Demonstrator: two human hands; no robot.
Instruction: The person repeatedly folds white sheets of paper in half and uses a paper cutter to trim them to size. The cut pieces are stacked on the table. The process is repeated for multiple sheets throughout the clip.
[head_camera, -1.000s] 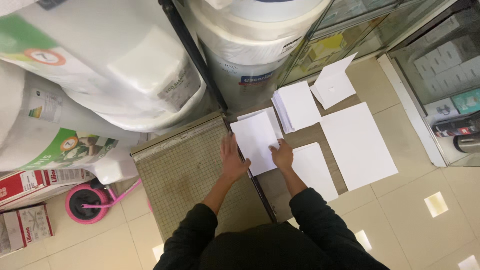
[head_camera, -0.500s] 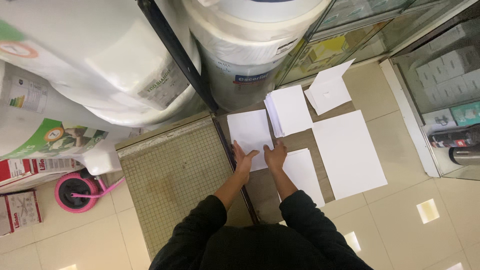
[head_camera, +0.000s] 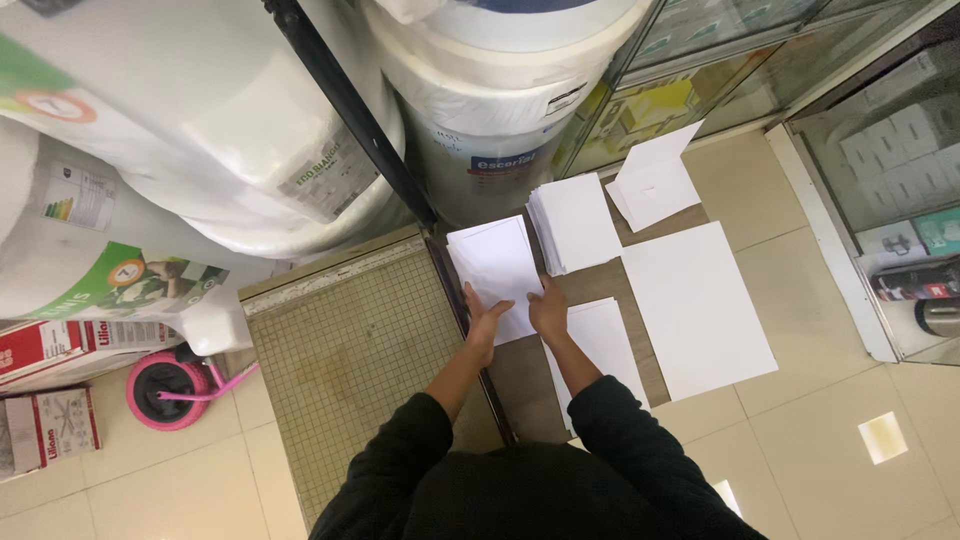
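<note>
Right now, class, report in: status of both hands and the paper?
Left hand and right hand flat on small white sheet, beside paper cutter. Sheet stack just beyond. Nothing blocking.

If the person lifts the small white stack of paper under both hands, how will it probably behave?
The small white stack looks thin and flat, so it probably bends if lifted by one edge. The left hand and right hand press only its near edge; smooth loose sheets may slide apart. It seems light for its size, unlike the thicker pile beside it.
</note>
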